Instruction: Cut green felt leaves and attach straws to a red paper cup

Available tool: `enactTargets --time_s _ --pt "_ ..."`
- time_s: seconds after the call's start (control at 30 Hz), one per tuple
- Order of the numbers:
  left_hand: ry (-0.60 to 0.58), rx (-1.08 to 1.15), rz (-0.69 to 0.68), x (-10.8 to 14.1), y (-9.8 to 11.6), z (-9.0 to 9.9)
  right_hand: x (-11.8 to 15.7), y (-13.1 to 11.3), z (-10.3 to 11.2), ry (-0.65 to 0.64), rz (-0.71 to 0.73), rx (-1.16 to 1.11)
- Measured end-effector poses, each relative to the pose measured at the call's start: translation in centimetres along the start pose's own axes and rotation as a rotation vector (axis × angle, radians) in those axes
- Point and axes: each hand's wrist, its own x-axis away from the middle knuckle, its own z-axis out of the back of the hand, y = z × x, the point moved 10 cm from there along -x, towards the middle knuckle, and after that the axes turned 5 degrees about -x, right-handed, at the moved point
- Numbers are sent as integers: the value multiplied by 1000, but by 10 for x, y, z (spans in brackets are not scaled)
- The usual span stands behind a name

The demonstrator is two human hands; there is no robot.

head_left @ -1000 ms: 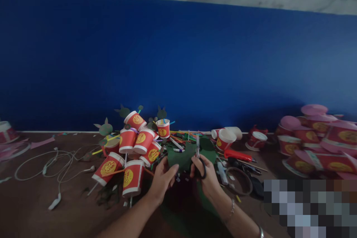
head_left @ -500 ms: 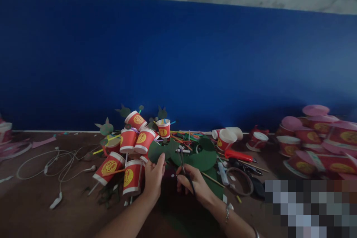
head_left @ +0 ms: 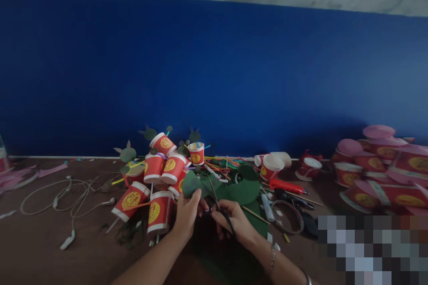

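Observation:
Between thumb and fingers, my left hand (head_left: 187, 210) pinches a piece of dark green paper (head_left: 193, 183). My right hand (head_left: 234, 221) is closed around the handles of a pair of scissors (head_left: 216, 199), whose blades point up and away, just right of the held paper. Whether the blades touch the paper I cannot tell. More green sheets (head_left: 244, 191) lie right behind the scissors. Left of my left hand lean several red paper cups (head_left: 160, 213) with straws in them. Small green rabbit-head cutouts (head_left: 127, 153) are fixed on some of the straws.
Earphones with a tangled white cable (head_left: 68, 239) lie at the left. Coloured straws (head_left: 227, 161) are heaped at the back against the blue panel (head_left: 214, 71). To the right are a glue stick (head_left: 267, 207), a red tool (head_left: 288, 185), a tape ring (head_left: 288, 217) and pink-topped cups (head_left: 384, 151).
The green paper in my left hand has turned and come closer to upright. My left hand has shifted slightly, and the scissors have tilted, their tips moving left.

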Motion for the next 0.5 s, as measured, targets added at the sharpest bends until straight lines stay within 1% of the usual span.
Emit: enactTargets --time_s 0.5 --pt "-29 15 -15 -1 -2 0 3 1 -1 9 -27 -4"
